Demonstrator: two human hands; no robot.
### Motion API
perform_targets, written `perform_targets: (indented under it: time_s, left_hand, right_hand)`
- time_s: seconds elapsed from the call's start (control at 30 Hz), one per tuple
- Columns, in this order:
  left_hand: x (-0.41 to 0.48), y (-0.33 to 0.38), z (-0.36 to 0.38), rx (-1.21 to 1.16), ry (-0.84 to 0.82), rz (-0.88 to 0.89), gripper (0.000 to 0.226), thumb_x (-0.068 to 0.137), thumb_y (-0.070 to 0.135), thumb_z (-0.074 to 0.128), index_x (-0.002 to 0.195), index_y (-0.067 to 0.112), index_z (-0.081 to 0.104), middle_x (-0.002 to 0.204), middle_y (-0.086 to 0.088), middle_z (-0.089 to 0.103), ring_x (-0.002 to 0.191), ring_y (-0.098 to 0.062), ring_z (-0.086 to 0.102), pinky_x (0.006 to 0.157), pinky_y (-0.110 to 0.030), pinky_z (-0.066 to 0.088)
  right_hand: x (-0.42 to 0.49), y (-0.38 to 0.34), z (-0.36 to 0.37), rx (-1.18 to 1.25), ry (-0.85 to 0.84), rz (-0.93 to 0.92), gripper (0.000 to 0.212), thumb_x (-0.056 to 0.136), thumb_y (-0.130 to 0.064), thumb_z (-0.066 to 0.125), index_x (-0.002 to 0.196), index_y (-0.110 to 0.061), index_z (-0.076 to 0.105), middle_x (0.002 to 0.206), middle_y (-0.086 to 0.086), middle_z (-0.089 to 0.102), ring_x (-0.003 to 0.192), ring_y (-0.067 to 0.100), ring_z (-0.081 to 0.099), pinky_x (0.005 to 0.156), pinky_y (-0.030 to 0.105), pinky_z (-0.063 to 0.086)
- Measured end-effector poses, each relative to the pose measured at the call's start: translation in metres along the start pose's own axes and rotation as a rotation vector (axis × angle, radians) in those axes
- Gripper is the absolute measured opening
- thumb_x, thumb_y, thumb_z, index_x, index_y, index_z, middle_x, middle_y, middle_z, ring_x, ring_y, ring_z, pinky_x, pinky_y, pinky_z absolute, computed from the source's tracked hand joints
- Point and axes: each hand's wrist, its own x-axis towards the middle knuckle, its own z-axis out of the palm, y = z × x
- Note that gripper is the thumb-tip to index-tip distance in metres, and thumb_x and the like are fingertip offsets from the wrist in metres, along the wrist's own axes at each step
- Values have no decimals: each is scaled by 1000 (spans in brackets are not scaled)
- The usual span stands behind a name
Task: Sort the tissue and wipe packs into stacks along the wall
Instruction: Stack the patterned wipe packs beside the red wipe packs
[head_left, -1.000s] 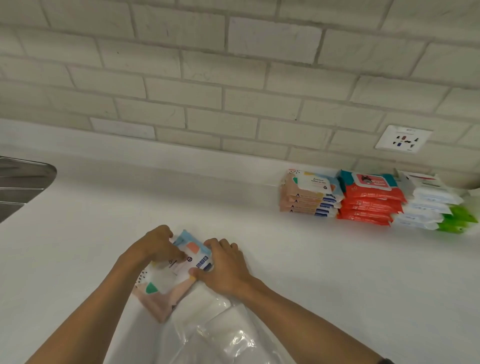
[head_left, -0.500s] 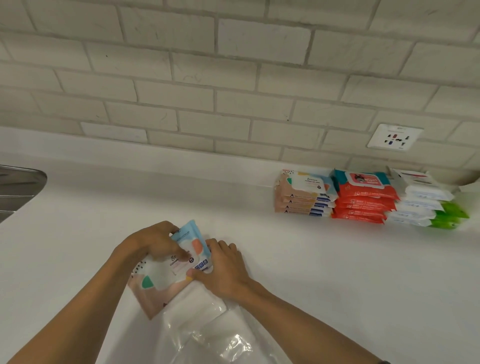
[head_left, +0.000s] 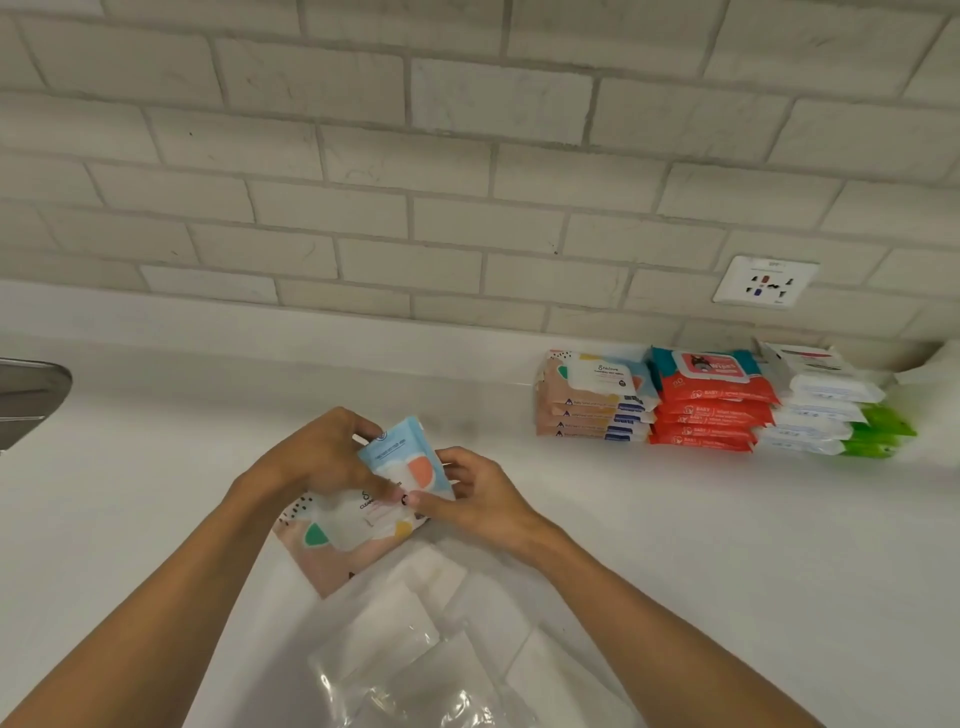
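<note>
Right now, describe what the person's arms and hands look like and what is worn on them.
The left forearm and right forearm are bare to the frame edge: no sleeves, watch or bracelet. The left hand and right hand wear no gloves; no rings show.

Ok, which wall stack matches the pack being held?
The leftmost stack: beige with blue ends, like the pack, unlike the red stack and white-green stack.
</note>
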Motion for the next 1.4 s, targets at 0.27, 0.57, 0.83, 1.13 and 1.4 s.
perform_targets:
  time_s: [0.27,0.57,0.83,1.13,1.4]
  left_hand:
    - [-7,40,1,-147,-148,155,41,59,28,93,96,24,75,86,4,77,71,-18,75,71,-37,62]
    - [9,71,11,-206,-206,221,47,61,36,91,100,19,72,86,0,77,77,-22,75,79,-43,59]
    - [46,68,18,-373,-131,194,54,58,23,93,105,16,68,88,-7,76,76,-21,73,74,-40,60]
    - [88,125,55,-866,-38,138,45,74,9,82,113,9,59,103,-15,72,83,-28,71,70,-42,59]
    - [127,179,71,-932,23,119,64,70,-11,79,125,6,52,103,-18,69,83,-30,65,69,-44,56]
  right_hand:
    - [-12,-6,-44,196,24,31,30,83,-10,75,112,-10,67,106,10,74,93,23,72,79,35,60]
    - [-18,-2,-72,341,164,57,30,87,-16,70,113,-2,65,102,15,74,91,31,73,74,44,61]
    - [-14,12,-123,486,331,94,28,92,-12,63,118,-2,62,108,14,73,98,31,71,81,51,58]
    - [8,9,-168,685,538,143,28,91,-13,65,115,1,61,105,16,73,92,31,72,73,49,60]
    - [34,9,-216,357,709,190,18,98,-22,56,101,-7,66,93,11,75,82,29,74,76,54,59]
